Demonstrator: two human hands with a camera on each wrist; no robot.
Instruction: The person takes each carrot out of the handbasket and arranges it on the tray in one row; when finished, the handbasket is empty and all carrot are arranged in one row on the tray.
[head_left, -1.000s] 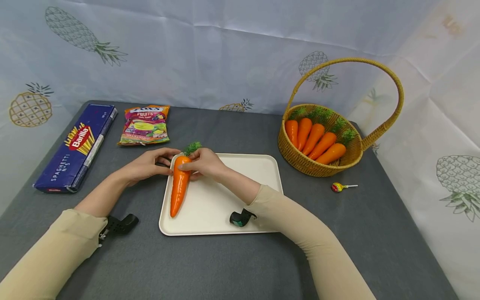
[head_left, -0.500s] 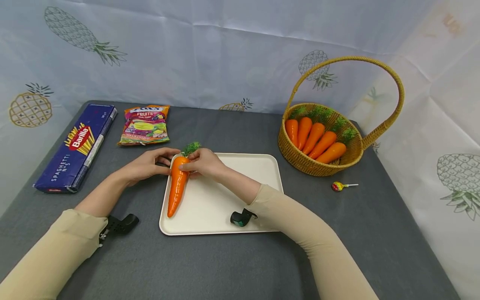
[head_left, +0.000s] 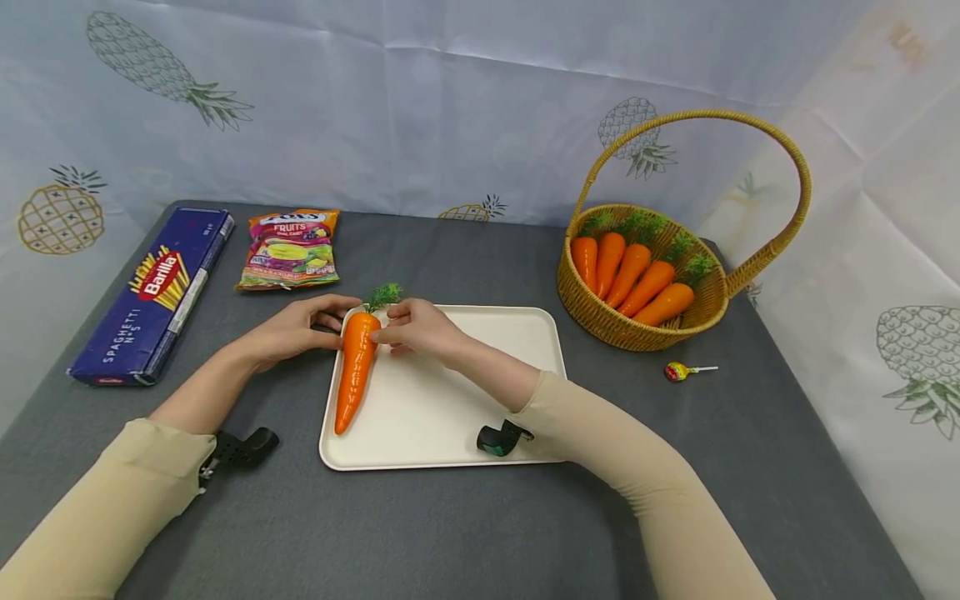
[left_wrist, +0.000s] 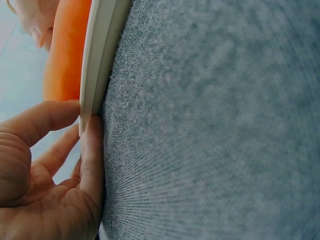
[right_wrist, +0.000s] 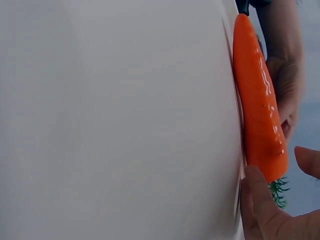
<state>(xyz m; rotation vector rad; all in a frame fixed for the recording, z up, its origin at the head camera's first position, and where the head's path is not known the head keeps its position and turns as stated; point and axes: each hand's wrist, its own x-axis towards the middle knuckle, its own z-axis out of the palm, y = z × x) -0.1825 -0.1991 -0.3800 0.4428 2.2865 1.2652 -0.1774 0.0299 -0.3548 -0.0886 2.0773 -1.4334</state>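
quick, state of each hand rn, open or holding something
Left hand: closed, pinching the tray edge.
Right hand: open, fingertips at the carrot.

Cream rectangular tray (head_left: 442, 408) on dark grey table (head_left: 450, 533), bearing glossy orange carrot (head_left: 356, 367) with green fronds (head_left: 386, 294) along left side. Bare left hand (head_left: 302, 329) at rear-left corner; bare right hand (head_left: 420, 329) beside carrot's thick end. Golden wicker basket (head_left: 611, 329), arched handle (head_left: 699, 114), five orange carrots (head_left: 630, 271) inside. Blue cardboard spaghetti box (head_left: 153, 292); orange-and-magenta candy bag (head_left: 291, 250); yellow-and-red lollipop (head_left: 677, 372).
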